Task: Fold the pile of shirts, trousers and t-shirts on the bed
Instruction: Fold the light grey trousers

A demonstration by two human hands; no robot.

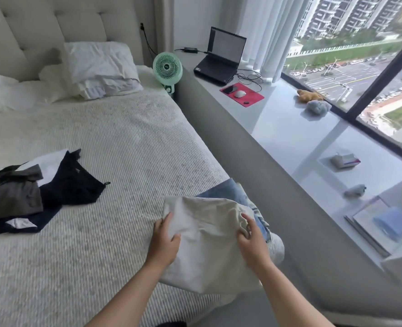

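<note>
I hold a cream-coloured garment (207,244) above the bed's near right corner. My left hand (164,241) grips its left edge, thumb on top of the cloth. My right hand (250,237) pinches a bunched fold at its right edge. Under and behind the cream garment lies light blue denim (228,191), partly hidden. At the left of the bed (115,161) sits a loose pile: a grey garment (13,194), a dark navy garment (72,182) and a white piece (46,164) beneath them.
Pillows (98,67) lie at the headboard. A green fan (167,67) stands at the bed's far right corner. The grey window ledge (289,138) on the right carries a laptop (221,60), a red mouse pad, small soft toys and books.
</note>
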